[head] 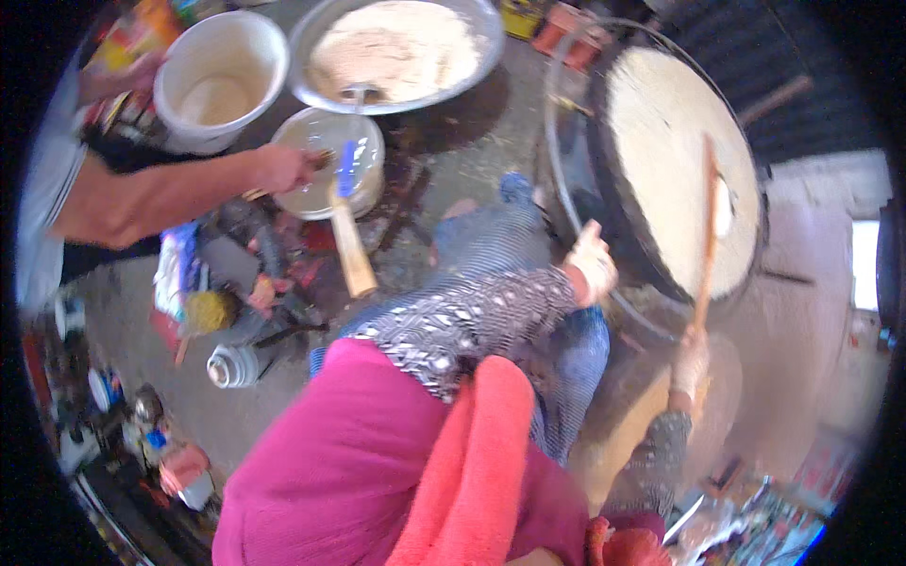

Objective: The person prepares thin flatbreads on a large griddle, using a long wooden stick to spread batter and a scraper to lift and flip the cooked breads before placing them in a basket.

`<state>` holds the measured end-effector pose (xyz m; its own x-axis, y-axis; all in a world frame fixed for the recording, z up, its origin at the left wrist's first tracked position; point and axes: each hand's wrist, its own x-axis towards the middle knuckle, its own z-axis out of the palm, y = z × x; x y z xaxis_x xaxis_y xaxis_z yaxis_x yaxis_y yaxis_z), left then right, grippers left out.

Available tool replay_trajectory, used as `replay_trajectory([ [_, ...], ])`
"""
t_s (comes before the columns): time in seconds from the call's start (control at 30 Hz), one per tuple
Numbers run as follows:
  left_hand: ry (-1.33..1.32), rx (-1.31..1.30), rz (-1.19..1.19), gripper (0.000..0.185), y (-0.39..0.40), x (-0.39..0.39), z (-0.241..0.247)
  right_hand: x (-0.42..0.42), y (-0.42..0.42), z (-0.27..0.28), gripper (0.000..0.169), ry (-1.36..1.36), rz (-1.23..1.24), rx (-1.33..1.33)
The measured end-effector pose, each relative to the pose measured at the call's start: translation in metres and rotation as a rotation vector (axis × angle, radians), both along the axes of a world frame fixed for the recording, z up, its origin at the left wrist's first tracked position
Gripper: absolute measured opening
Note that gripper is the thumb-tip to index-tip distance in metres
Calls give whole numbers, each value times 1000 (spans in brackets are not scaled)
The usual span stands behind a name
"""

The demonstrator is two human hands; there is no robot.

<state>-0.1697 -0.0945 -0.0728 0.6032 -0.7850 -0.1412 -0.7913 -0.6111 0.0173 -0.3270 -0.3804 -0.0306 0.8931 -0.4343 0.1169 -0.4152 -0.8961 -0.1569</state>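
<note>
My right hand (690, 364) grips the near end of a long wooden stick (708, 240). The stick reaches across a round griddle, over a thin cream-coloured sheet of batter or flatbread (658, 141) that covers most of its surface. Beside the stick on that sheet is a small white patch (723, 206), too blurred to identify. Near the griddle's dark rim (623, 184) and the pale hoop around it is my left hand (594, 263). It looks empty, with a finger raised and the rest blurred.
A co-worker's hand (287, 170) is over a tub of liquid (329, 201); their other hand holds a white bucket (219, 71). A wooden-handled brush (350, 247) rests at the tub. Behind stands a metal basin (488, 42) of pale flour or meal. Clutter (244, 262) lies on the floor.
</note>
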Motion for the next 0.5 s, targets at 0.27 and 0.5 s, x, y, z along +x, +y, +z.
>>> replay_trajectory([
  [0.27, 8, -30, 71, 17, 25, 42, 2, 38, -16, 1, 32, 123, -251, -195],
  [0.5, -25, 77, 78, 20, 36, 87, -13, 10, -60, -27, 28, 25, -177, -262],
])
